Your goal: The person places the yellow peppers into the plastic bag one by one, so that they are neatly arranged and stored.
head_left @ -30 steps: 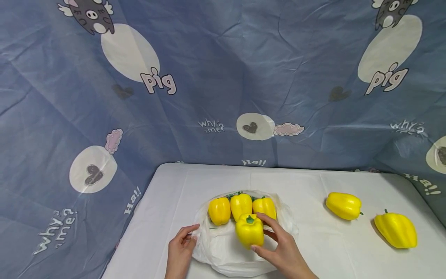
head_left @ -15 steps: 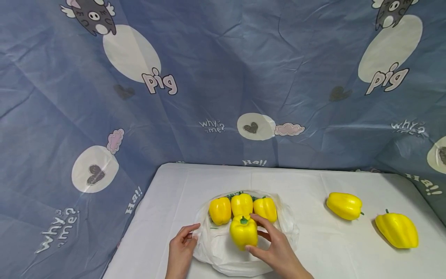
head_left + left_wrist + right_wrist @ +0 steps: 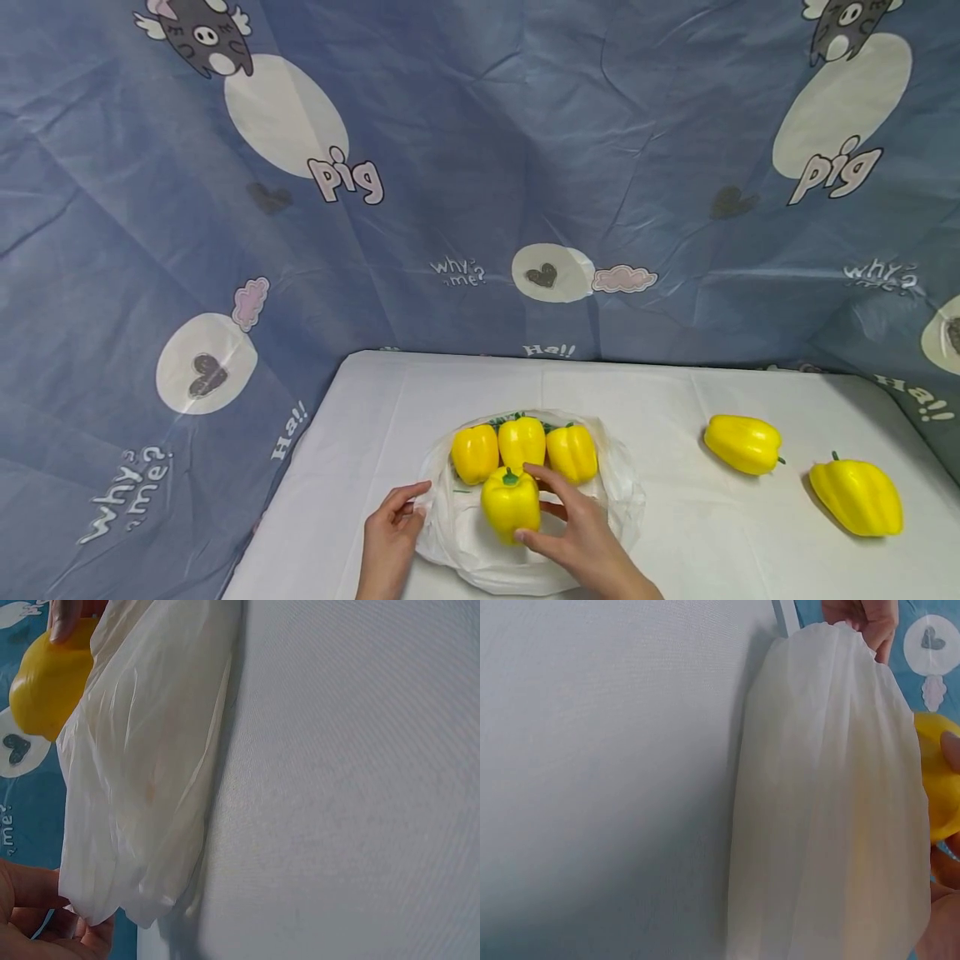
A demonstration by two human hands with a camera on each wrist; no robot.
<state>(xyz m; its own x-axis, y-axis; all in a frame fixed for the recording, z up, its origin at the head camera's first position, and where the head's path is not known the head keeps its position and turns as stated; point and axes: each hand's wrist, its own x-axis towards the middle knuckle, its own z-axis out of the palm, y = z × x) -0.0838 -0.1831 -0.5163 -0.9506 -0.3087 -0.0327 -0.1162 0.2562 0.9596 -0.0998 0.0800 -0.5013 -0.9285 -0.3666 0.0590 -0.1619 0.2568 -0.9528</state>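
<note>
My right hand (image 3: 581,533) holds a yellow bell pepper (image 3: 510,507) with a green stem, thumb low on it and fingers along its right side. The pepper is upright over the opening of a white plastic bag (image 3: 450,546). Inside, along the far side, three more yellow peppers (image 3: 475,455) sit in a row. With finger and thumb, my left hand (image 3: 392,533) pinches the bag's left rim. In the left wrist view the bag's wall (image 3: 142,772) hides part of the held pepper (image 3: 51,682); the right wrist view shows that pepper (image 3: 939,780) at the right edge.
Two yellow peppers lie on the white-covered table (image 3: 697,533) to the right: one pepper (image 3: 742,444) farther back, the other pepper (image 3: 855,497) nearer the right edge. A blue printed cloth (image 3: 450,167) hangs behind and to the sides.
My right hand has moved left and slightly nearer to me with the pepper, over the bag's middle. The left hand stays at the rim.
</note>
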